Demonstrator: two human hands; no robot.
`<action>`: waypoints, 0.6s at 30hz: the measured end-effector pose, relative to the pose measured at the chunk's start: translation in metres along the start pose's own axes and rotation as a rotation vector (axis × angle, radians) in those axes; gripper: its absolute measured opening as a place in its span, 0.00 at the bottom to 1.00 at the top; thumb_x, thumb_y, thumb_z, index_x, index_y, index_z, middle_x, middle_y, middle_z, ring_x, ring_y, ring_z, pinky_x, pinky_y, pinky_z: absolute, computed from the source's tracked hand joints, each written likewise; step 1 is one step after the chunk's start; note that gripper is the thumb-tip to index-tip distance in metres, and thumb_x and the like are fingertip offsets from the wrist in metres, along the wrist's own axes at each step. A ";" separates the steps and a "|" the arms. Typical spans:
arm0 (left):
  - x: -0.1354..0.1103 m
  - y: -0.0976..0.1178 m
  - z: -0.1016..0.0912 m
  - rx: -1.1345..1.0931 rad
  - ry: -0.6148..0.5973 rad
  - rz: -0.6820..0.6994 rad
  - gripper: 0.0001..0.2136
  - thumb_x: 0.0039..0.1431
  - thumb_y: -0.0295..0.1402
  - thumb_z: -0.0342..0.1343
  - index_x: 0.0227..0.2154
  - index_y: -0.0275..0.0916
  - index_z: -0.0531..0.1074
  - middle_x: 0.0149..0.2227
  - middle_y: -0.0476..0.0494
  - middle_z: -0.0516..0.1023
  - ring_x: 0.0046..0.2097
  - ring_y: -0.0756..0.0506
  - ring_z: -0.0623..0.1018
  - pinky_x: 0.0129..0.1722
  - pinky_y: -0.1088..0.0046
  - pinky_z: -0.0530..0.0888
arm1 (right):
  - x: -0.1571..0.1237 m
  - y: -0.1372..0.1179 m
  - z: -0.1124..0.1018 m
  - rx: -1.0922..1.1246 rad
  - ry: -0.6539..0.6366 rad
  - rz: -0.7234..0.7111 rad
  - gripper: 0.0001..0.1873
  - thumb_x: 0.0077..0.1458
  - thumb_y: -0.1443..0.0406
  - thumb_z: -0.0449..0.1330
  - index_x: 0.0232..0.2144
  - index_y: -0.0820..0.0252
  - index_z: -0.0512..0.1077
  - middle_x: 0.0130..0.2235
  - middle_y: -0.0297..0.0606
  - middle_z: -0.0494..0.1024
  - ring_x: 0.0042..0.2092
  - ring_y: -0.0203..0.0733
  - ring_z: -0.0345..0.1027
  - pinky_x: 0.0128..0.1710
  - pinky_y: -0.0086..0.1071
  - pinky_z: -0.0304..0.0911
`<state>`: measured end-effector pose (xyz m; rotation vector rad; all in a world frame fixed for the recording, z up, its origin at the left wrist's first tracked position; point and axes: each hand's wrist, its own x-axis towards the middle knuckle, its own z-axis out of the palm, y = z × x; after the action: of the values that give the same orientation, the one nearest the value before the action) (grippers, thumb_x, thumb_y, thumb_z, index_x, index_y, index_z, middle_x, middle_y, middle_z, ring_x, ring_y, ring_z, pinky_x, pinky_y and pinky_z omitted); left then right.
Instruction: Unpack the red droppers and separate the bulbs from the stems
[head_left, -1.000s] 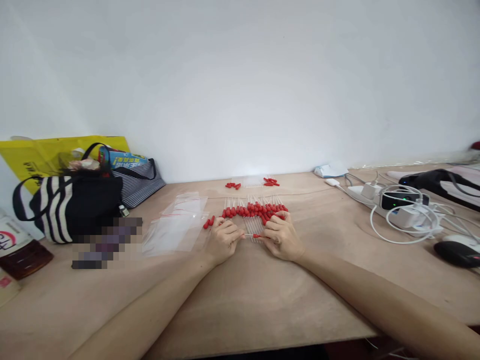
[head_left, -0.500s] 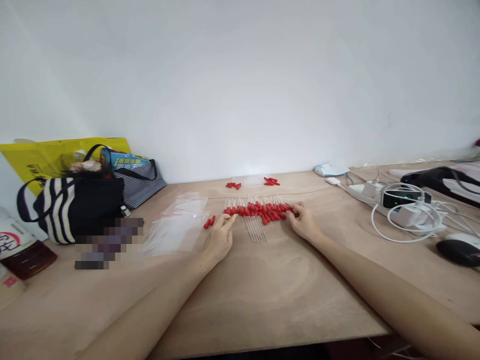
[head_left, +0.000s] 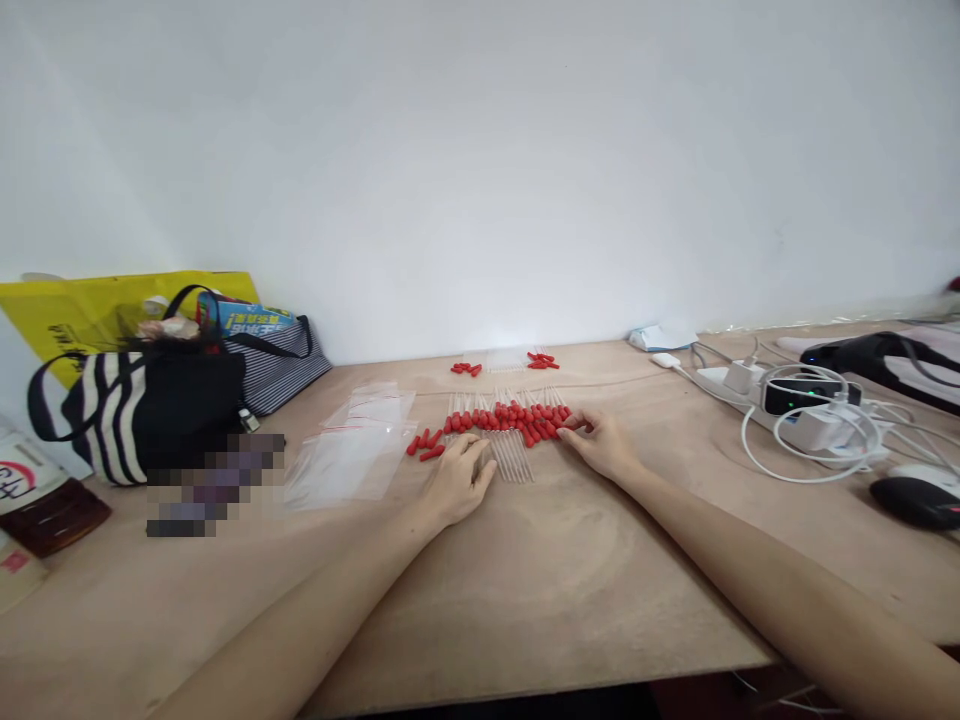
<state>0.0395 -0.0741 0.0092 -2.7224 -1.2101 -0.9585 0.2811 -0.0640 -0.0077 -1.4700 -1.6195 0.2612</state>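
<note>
Several thin clear tubes lie side by side on the wooden table, with more behind them. Across these runs a crowded row of red rubber dropper bulbs. At the row's right end, my right hand has thumb and forefinger closed around a red bulb, partly hidden by the fingertips. My left hand rests by the row's lower left, fingers curved and thumb apart, with nothing visible in it. Left of that hand lie a few loose red bulbs.
Clear zip bags lie to the left. Near the wall are more red bulbs and clear tubes. A black striped bag and a bottle stand far left. To the right are a cabled power strip and a mouse.
My left hand has shifted right and nearer to me, and more loose red bulbs show to its left. My right hand has moved slightly left, along the row's right end.
</note>
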 end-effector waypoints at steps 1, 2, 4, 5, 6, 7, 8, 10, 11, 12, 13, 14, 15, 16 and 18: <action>-0.001 0.002 -0.002 -0.021 0.001 0.014 0.11 0.54 0.31 0.48 0.39 0.35 0.67 0.39 0.41 0.68 0.41 0.45 0.70 0.42 0.66 0.69 | 0.000 0.000 0.000 -0.004 -0.014 -0.013 0.10 0.44 0.59 0.55 0.24 0.59 0.71 0.30 0.36 0.75 0.32 0.38 0.65 0.33 0.31 0.59; -0.001 0.003 -0.005 -0.037 0.006 0.025 0.11 0.54 0.32 0.48 0.40 0.36 0.66 0.39 0.41 0.68 0.42 0.45 0.69 0.42 0.67 0.69 | 0.000 0.000 0.000 -0.008 -0.027 -0.023 0.10 0.45 0.59 0.54 0.24 0.58 0.72 0.31 0.36 0.75 0.34 0.40 0.65 0.35 0.32 0.59; -0.004 0.003 -0.012 -0.041 0.027 0.016 0.11 0.54 0.32 0.48 0.40 0.37 0.66 0.40 0.41 0.68 0.44 0.45 0.69 0.44 0.67 0.68 | -0.001 0.001 0.000 -0.011 -0.041 -0.034 0.12 0.47 0.59 0.53 0.24 0.57 0.73 0.31 0.36 0.76 0.37 0.41 0.66 0.38 0.33 0.58; -0.006 0.001 -0.015 -0.029 0.044 -0.010 0.10 0.54 0.31 0.47 0.39 0.37 0.66 0.40 0.41 0.68 0.44 0.45 0.69 0.44 0.66 0.67 | -0.001 0.002 0.000 -0.011 -0.037 -0.032 0.12 0.47 0.59 0.52 0.23 0.57 0.73 0.31 0.36 0.76 0.38 0.42 0.66 0.38 0.33 0.58; -0.008 -0.002 -0.018 -0.010 0.060 -0.047 0.09 0.54 0.30 0.46 0.38 0.37 0.67 0.39 0.42 0.68 0.43 0.45 0.69 0.44 0.66 0.67 | -0.001 0.003 0.000 -0.009 -0.023 -0.021 0.13 0.48 0.59 0.52 0.23 0.57 0.73 0.31 0.37 0.76 0.38 0.42 0.66 0.37 0.33 0.59; -0.010 -0.005 -0.020 0.013 0.074 -0.089 0.08 0.54 0.29 0.46 0.36 0.37 0.67 0.37 0.42 0.69 0.41 0.45 0.69 0.43 0.65 0.67 | -0.001 0.004 0.000 -0.008 -0.002 -0.007 0.14 0.48 0.58 0.52 0.24 0.58 0.73 0.32 0.38 0.75 0.37 0.42 0.66 0.36 0.33 0.59; -0.012 -0.009 -0.022 0.035 0.084 -0.129 0.07 0.53 0.28 0.45 0.34 0.37 0.67 0.36 0.43 0.69 0.40 0.46 0.70 0.41 0.65 0.68 | 0.000 0.005 0.000 -0.007 0.024 0.010 0.14 0.48 0.58 0.51 0.24 0.58 0.74 0.32 0.39 0.75 0.36 0.42 0.66 0.34 0.32 0.59; -0.016 -0.014 -0.024 0.069 0.091 -0.184 0.05 0.51 0.27 0.46 0.30 0.37 0.66 0.32 0.44 0.69 0.37 0.46 0.70 0.38 0.66 0.68 | 0.003 0.007 0.000 -0.011 0.073 0.039 0.14 0.48 0.59 0.51 0.27 0.59 0.74 0.33 0.39 0.74 0.33 0.40 0.66 0.32 0.31 0.59; -0.018 -0.016 -0.025 0.081 0.088 -0.200 0.04 0.50 0.27 0.47 0.29 0.37 0.65 0.31 0.45 0.69 0.36 0.46 0.70 0.37 0.66 0.69 | 0.005 0.009 0.000 -0.022 0.091 0.063 0.14 0.48 0.59 0.51 0.28 0.59 0.74 0.33 0.39 0.74 0.33 0.40 0.65 0.32 0.31 0.59; -0.019 -0.016 -0.024 0.089 0.082 -0.209 0.03 0.50 0.27 0.47 0.29 0.38 0.64 0.31 0.45 0.68 0.35 0.45 0.70 0.37 0.66 0.69 | 0.007 0.010 0.000 -0.037 0.101 0.096 0.14 0.48 0.59 0.51 0.29 0.59 0.73 0.33 0.39 0.74 0.32 0.39 0.65 0.33 0.31 0.59; -0.020 -0.016 -0.024 0.096 0.074 -0.217 0.03 0.50 0.28 0.48 0.29 0.38 0.64 0.31 0.45 0.68 0.35 0.45 0.70 0.36 0.66 0.69 | 0.010 0.012 0.000 -0.053 0.103 0.138 0.14 0.47 0.59 0.51 0.29 0.59 0.73 0.33 0.38 0.74 0.32 0.39 0.65 0.33 0.31 0.59; -0.021 -0.015 -0.023 0.103 0.068 -0.225 0.02 0.49 0.29 0.48 0.28 0.38 0.63 0.31 0.45 0.69 0.35 0.45 0.70 0.36 0.66 0.69 | 0.013 0.014 -0.001 -0.069 0.102 0.186 0.14 0.47 0.59 0.51 0.30 0.59 0.73 0.33 0.38 0.75 0.32 0.39 0.66 0.33 0.30 0.59; -0.021 -0.013 -0.022 0.113 0.064 -0.233 0.03 0.49 0.29 0.49 0.29 0.38 0.63 0.31 0.45 0.69 0.35 0.45 0.70 0.36 0.66 0.69 | 0.016 0.016 -0.001 -0.082 0.099 0.233 0.14 0.47 0.59 0.51 0.31 0.60 0.73 0.32 0.38 0.75 0.33 0.39 0.66 0.33 0.30 0.59; -0.022 -0.012 -0.021 0.122 0.063 -0.239 0.03 0.49 0.30 0.49 0.29 0.38 0.63 0.31 0.45 0.69 0.36 0.45 0.70 0.35 0.66 0.69 | 0.019 0.019 0.000 -0.093 0.095 0.273 0.14 0.47 0.59 0.51 0.31 0.60 0.73 0.32 0.38 0.75 0.33 0.39 0.66 0.32 0.30 0.59; -0.021 -0.011 -0.018 0.134 0.069 -0.242 0.05 0.49 0.31 0.50 0.30 0.38 0.62 0.32 0.44 0.69 0.36 0.44 0.70 0.35 0.65 0.69 | 0.025 0.024 0.001 -0.110 0.089 0.326 0.15 0.47 0.58 0.51 0.33 0.60 0.72 0.33 0.39 0.75 0.33 0.40 0.67 0.31 0.30 0.58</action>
<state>0.0117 -0.0855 0.0100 -2.4613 -1.5561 -0.9432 0.3000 -0.0355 -0.0124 -1.8049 -1.3369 0.2884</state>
